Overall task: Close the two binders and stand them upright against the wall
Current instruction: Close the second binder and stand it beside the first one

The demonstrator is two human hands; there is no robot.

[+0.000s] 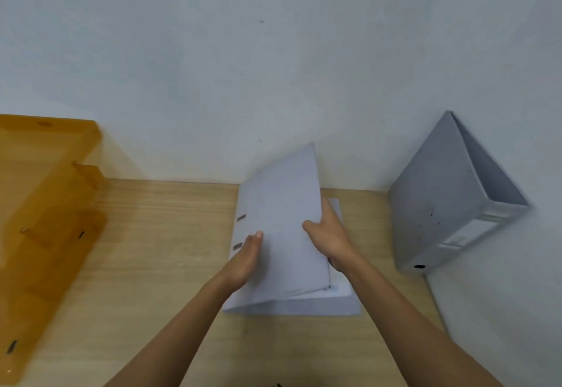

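A pale grey binder [282, 210] lies on the wooden desk [170, 234] near the back wall [243, 67], its front cover raised at a slant over the papers inside. My right hand [328, 240] grips the cover's right edge, thumb on top and fingers underneath. My left hand [248, 257] rests flat against the cover near the spine, beside two metal slots. A second, darker grey binder [441, 204] stands at the right, in the corner against the side wall, its spine with a finger hole facing me.
A translucent orange stacked letter tray [45, 204] fills the left side of the desk. A white side wall [517, 310] bounds the desk on the right. Bare wood lies between the tray and the binder.
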